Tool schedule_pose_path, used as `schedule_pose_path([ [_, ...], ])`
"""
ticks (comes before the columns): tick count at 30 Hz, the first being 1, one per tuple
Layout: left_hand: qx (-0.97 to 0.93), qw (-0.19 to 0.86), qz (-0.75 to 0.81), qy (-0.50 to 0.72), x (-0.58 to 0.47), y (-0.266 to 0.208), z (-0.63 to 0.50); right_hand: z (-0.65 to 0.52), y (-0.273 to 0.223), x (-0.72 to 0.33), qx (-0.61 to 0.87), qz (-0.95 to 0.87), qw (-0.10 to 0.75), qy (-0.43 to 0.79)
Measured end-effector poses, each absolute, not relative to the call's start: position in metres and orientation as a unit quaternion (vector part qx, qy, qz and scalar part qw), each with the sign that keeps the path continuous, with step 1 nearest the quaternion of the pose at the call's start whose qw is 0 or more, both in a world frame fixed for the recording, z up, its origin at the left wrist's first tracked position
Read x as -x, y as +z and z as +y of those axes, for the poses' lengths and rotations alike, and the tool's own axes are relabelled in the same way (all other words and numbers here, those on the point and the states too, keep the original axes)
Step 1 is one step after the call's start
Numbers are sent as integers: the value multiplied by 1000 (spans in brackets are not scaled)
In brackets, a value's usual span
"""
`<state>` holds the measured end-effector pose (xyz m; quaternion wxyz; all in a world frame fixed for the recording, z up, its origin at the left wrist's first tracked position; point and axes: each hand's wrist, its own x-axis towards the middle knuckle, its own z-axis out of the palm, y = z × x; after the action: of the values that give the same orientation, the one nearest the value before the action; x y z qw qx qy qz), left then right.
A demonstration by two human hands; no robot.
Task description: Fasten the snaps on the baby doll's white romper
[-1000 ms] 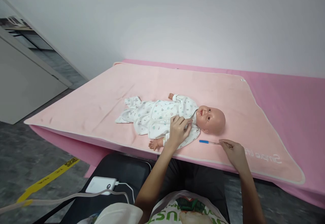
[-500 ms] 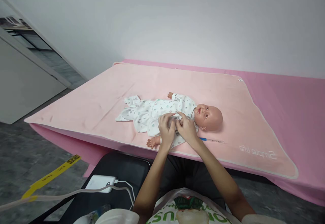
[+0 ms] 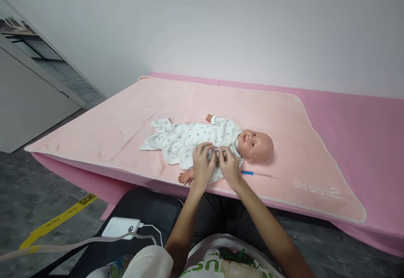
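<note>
A baby doll [image 3: 256, 146] lies on its back with its head to the right. It wears a white printed baby outfit [image 3: 176, 139]. Over the side of its chest, both my hands meet with fingertips almost touching. My left hand [image 3: 203, 160] pinches one end of a thin white tie string [image 3: 217, 149], and my right hand [image 3: 229, 164] pinches the string from the other side. The doll's near hand [image 3: 184, 178] pokes out below my left hand. My fingers cover part of the outfit's front.
A thermometer-like stick [image 3: 257, 174] with a blue end lies right of my right wrist. Beneath the doll is a light pink mat [image 3: 126, 105] over a darker pink cloth [image 3: 362, 143]. A white power bank [image 3: 120, 227] with cables rests on a black seat [image 3: 151, 208].
My fingers have closed in from a looser, more spread pose, and the thin white string now shows between them. The doll stays in place; the view has shifted slightly.
</note>
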<state>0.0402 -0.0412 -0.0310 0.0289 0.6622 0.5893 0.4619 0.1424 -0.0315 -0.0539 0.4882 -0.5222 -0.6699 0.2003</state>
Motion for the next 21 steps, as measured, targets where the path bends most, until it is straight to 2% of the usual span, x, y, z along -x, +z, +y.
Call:
schedule_pose_path([
  [21, -663, 38, 609, 433, -44, -30, -41, -30, -60, -139, 514, -657, 531, 147],
])
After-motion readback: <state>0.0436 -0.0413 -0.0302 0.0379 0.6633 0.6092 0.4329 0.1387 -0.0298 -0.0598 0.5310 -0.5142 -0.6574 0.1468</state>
